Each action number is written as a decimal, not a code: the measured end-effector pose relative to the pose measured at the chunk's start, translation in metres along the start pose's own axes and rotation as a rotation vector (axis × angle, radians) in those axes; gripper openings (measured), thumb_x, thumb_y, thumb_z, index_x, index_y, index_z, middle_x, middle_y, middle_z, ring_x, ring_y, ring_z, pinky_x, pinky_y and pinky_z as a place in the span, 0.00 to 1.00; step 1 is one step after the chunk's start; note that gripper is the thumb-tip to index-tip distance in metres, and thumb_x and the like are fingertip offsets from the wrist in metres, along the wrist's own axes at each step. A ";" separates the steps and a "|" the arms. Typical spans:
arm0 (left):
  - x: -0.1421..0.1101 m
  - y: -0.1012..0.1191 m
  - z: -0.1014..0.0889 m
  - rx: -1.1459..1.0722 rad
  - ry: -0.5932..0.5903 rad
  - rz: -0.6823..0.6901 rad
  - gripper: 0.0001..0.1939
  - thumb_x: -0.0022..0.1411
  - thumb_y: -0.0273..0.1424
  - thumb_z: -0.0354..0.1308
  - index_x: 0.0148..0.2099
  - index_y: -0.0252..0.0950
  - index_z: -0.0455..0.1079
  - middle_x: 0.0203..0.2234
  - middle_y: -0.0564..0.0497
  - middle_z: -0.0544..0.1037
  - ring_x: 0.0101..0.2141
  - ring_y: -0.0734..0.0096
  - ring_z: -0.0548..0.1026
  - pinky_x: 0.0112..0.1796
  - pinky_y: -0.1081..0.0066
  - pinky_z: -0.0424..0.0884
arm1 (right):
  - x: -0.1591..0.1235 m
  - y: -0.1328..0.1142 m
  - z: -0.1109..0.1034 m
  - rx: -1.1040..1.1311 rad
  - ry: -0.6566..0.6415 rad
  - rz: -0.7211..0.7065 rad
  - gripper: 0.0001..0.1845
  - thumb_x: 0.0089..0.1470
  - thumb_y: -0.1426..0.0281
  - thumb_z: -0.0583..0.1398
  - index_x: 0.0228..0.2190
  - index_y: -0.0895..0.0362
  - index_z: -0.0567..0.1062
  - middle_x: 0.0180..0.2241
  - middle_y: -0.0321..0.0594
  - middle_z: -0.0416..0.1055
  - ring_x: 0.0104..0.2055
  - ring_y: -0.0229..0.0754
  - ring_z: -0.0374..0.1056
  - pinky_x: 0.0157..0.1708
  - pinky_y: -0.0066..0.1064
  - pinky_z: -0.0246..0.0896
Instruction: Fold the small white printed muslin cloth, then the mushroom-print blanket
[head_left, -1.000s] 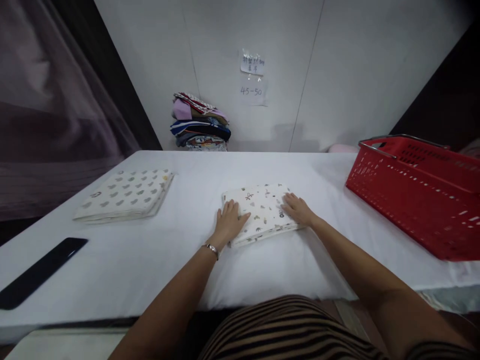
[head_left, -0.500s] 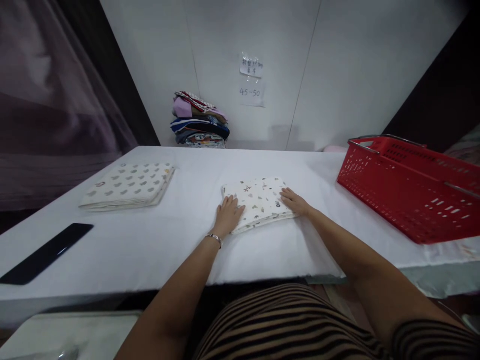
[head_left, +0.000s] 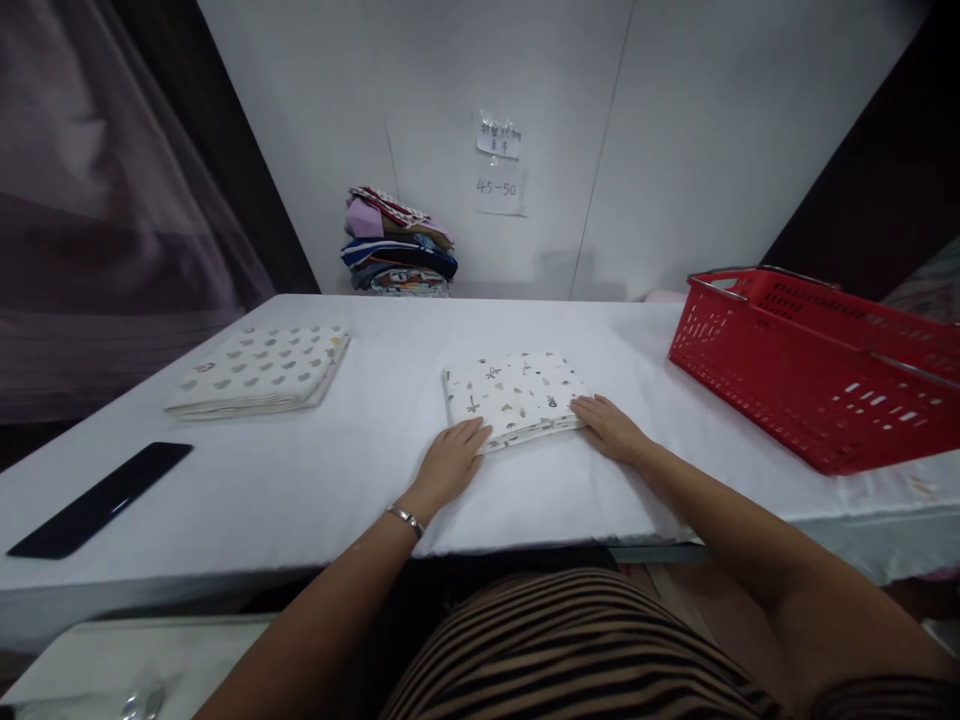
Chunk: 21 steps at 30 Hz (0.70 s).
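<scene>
A folded white cloth [head_left: 517, 392] with small scattered prints lies flat in the middle of the table, its folded layers showing along the near edge. At its near left corner rests my left hand [head_left: 451, 460], palm down with fingers stretched out, a bracelet on the wrist. My right hand [head_left: 611, 428] is at the near right corner, fingertips touching the cloth's edge, fingers extended and close together. Neither hand grips the cloth. To the left lies a second folded cloth [head_left: 259, 370], white with rows of small grey-green motifs.
The table [head_left: 360, 490] has a white cover. A dark flat panel [head_left: 105, 500] lies at its left front. A red perforated basket [head_left: 817, 370] with metal handles stands on the right. Behind the table is a stack of folded fabrics [head_left: 397, 245]. Handwritten paper signs [head_left: 500, 188] hang on the wall.
Both hands have slid back toward me, from lying on top of the cloth to its near corners. The cloth stays nearly in place; the view has shifted slightly.
</scene>
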<state>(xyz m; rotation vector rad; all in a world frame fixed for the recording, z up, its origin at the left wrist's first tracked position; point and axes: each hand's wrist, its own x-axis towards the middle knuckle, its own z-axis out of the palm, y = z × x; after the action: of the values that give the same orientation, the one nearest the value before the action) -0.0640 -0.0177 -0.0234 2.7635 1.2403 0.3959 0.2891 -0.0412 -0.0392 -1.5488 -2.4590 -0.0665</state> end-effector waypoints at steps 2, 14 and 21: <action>0.002 0.001 0.000 0.026 -0.011 -0.002 0.27 0.60 0.25 0.45 0.62 0.43 0.57 0.60 0.50 0.62 0.59 0.66 0.59 0.59 0.63 0.53 | 0.004 0.002 -0.001 -0.008 -0.020 -0.010 0.27 0.58 0.70 0.47 0.58 0.59 0.60 0.59 0.46 0.59 0.62 0.46 0.52 0.61 0.49 0.40; 0.020 0.017 -0.001 0.213 -0.075 0.013 0.36 0.55 0.14 0.37 0.65 0.39 0.51 0.48 0.44 0.70 0.49 0.63 0.67 0.59 0.59 0.47 | 0.020 -0.001 0.001 -0.070 -0.049 -0.007 0.26 0.58 0.74 0.45 0.57 0.61 0.62 0.57 0.50 0.62 0.58 0.49 0.56 0.57 0.49 0.48; 0.021 0.013 -0.001 0.255 -0.043 0.032 0.37 0.55 0.13 0.36 0.66 0.39 0.47 0.45 0.46 0.71 0.47 0.65 0.68 0.58 0.60 0.46 | 0.023 0.008 0.001 -0.029 -0.049 0.002 0.29 0.55 0.73 0.46 0.58 0.62 0.61 0.57 0.50 0.62 0.58 0.51 0.58 0.55 0.49 0.52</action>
<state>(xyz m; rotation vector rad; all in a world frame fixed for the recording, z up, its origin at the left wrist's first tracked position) -0.0418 -0.0110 -0.0163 2.9878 1.3222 0.1911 0.2867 -0.0168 -0.0354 -1.5826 -2.5045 -0.0649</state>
